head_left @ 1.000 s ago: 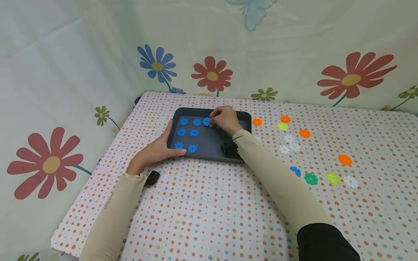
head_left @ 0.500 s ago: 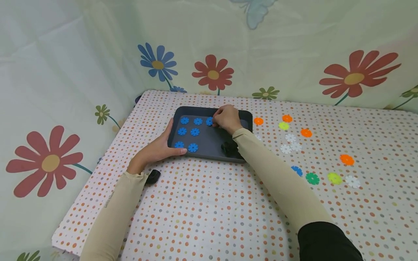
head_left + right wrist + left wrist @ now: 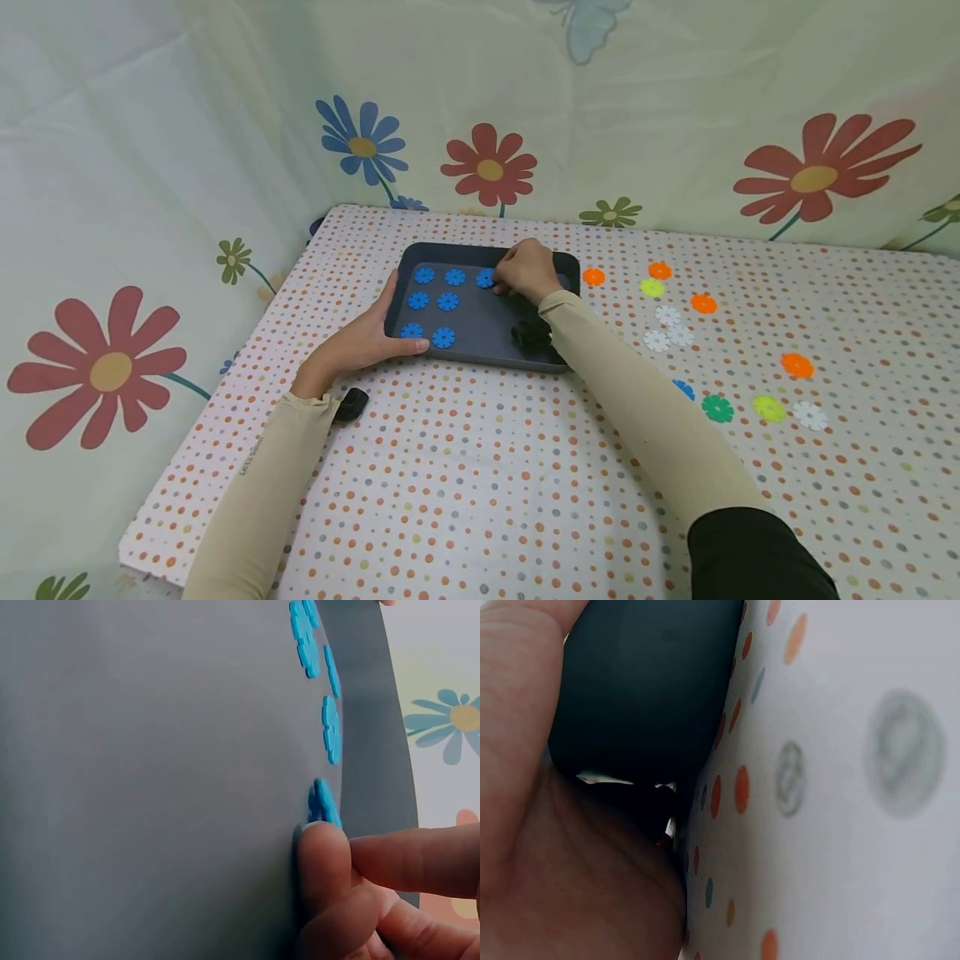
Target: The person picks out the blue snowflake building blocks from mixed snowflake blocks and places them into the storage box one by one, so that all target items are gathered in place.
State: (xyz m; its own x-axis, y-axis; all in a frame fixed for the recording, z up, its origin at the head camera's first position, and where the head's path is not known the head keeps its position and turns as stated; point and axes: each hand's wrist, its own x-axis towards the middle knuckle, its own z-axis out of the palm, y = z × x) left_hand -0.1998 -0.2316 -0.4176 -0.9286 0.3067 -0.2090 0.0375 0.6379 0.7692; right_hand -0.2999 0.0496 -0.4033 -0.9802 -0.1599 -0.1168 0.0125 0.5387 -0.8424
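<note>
A dark grey baking tray (image 3: 483,321) lies on the table, with blue notched plastic discs (image 3: 447,301) arranged in rows on its left side. My left hand (image 3: 363,340) holds the tray's near left corner, thumb along the near rim and fingers along the left wall. In the left wrist view the tray's dark wall (image 3: 645,682) rests against the palm. Near the far wall, my right hand (image 3: 528,271) pinches one more blue disc (image 3: 484,277). The right wrist view shows that disc (image 3: 325,801) tilted against the tray floor, its lower part covered by the fingertips (image 3: 324,851).
Right of the tray, loose discs lie on the dotted tablecloth (image 3: 450,467): orange (image 3: 703,303), yellow (image 3: 769,408), white (image 3: 811,415), green (image 3: 717,408), and a blue one (image 3: 683,389) partly behind the right sleeve. A flowered curtain (image 3: 675,83) hangs behind the table.
The right hand has shifted slightly right along the tray's far side with the blue disc, widening the gap from its neighbour. The left hand keeps its hold on the tray.
</note>
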